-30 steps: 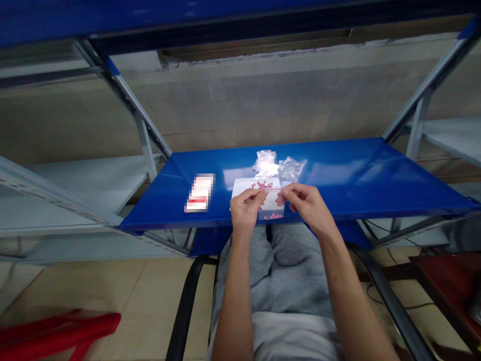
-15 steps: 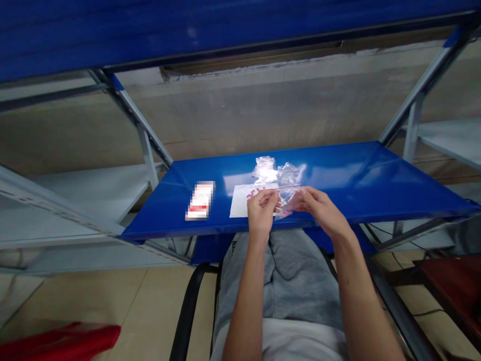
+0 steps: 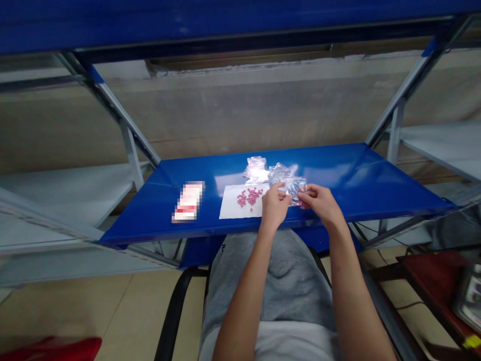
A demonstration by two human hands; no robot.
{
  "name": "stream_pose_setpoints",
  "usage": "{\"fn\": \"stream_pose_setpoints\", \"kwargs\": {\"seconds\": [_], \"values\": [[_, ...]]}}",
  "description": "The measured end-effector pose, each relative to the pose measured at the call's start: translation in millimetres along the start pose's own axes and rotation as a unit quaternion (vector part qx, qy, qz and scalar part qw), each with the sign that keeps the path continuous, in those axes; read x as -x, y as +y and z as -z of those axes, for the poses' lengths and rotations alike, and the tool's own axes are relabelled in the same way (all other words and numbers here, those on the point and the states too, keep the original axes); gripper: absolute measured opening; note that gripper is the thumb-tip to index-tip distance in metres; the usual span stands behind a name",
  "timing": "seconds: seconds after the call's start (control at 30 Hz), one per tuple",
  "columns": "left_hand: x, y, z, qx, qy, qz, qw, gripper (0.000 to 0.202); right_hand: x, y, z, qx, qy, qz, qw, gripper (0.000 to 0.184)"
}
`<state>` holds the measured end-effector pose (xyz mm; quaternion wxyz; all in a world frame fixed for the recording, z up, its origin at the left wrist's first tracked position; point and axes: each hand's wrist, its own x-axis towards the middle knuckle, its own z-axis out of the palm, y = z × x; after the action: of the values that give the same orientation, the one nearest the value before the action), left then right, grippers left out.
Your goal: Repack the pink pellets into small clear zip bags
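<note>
A small clear zip bag [image 3: 296, 188] with a reddish line along its top edge is held between my two hands over the blue shelf. My left hand [image 3: 275, 204] pinches the bag's left side, and my right hand [image 3: 317, 199] grips its right side. A bit of pink shows low in the bag, partly hidden by the fingers. To the left, several small pink beads [image 3: 252, 196] lie on a white sheet of paper [image 3: 228, 204]. Just behind the hands rests a crumpled clear plastic bag [image 3: 277, 172].
A pile of clear bags [image 3: 256, 168] lies behind the paper. A pixelated white and red item [image 3: 189, 200] is at the left of the blue shelf [image 3: 356, 185]. Metal posts [image 3: 394, 113] flank it, with another blue shelf [image 3: 225, 25] overhead.
Both hands have moved right relative to the paper, uncovering more of the pink beads. The zip bag now lies flatter between my fingers. The camera view has shifted slightly.
</note>
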<state>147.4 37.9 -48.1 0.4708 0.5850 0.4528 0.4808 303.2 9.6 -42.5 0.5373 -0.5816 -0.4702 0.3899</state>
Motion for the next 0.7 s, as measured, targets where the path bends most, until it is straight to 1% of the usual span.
{"fn": "stream_pose_setpoints", "kwargs": {"seconds": [0.1, 0.2, 0.27, 0.37, 0.47, 0.57, 0.7], "values": [[-25.5, -2.3, -21.1, -0.068, -0.003, 0.001, 0.998, 0.028, -26.6, 7.7, 12.4, 0.052, 0.059, -0.040, 0.996, 0.027], [-41.4, -7.3, -39.1, -0.123, -0.003, -0.007, 0.992, 0.033, -49.9, 10.8, 24.9, 0.136, 0.108, -0.056, 0.983, 0.027], [-45.2, -11.4, -46.7, -0.146, -0.003, -0.020, 0.989, 0.039, -58.8, 11.4, 30.4, 0.217, 0.115, -0.057, 0.968, 0.028], [-45.5, -15.8, -52.1, -0.157, -0.007, -0.035, 0.987, 0.044, -61.2, 12.2, 32.7, 0.327, 0.124, -0.041, 0.936, 0.029], [-46.2, -17.8, -54.7, -0.161, -0.010, -0.037, 0.986, 0.041, -57.2, 13.6, 30.9, 0.387, 0.138, -0.014, 0.911, 0.030], [-50.2, -19.3, -57.4, -0.174, -0.013, -0.041, 0.984, 0.036, -56.7, 15.5, 28.9, 0.411, 0.144, -0.003, 0.900, 0.031], [-60.7, -20.5, -60.2, -0.195, -0.015, -0.056, 0.979, 0.028, -68.4, 17.6, 27.1, 0.423, 0.142, 0.020, 0.895, 0.033]]}}
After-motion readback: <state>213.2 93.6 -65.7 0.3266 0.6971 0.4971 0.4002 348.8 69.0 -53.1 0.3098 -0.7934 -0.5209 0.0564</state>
